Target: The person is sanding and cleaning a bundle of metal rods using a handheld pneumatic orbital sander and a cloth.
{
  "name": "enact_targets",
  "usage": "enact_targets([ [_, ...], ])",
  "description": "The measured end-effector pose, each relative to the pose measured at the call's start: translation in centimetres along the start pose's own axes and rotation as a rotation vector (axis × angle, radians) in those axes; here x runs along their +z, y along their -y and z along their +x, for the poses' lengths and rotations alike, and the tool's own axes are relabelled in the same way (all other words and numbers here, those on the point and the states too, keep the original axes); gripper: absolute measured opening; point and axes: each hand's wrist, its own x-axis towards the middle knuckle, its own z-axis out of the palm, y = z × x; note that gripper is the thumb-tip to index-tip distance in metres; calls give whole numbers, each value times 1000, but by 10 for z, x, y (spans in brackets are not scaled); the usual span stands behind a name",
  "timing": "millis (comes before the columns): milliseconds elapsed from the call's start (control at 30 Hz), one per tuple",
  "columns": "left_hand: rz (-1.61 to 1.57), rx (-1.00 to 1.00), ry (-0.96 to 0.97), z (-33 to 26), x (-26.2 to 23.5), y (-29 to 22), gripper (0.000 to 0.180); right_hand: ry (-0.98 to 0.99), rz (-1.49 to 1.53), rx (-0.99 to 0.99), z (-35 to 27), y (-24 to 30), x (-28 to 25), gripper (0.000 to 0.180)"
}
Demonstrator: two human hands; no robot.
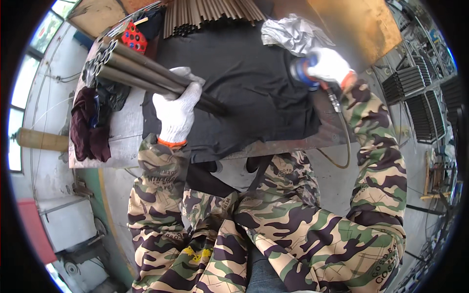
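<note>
My left hand, in a white knit glove with an orange cuff, is closed around a bundle of dark metal tubes. The bundle slants, its open ends up at the left and its lower end down at the black cloth on the table. At the right, my right hand, gloved alike, grips a blue and silver air sander. A hose runs from the tool's metal fitting down past the table edge. Motion blurs the sander's head, and I cannot tell whether it touches the cloth.
Many more tubes lie stacked at the far edge. A crumpled silvery cloth sits beyond the sander. On the left are a red patterned box and a maroon cloth. Racks of dark bars stand at the right.
</note>
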Motion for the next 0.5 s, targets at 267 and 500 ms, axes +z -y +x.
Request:
enact_targets([
  [267,444,19,-187,-4,7,-7,26,-22,-184,173,-21,-24,-13,52],
  [500,490,2,-217,5,7,1,26,-415,-231,-189,-33,53,26,54],
])
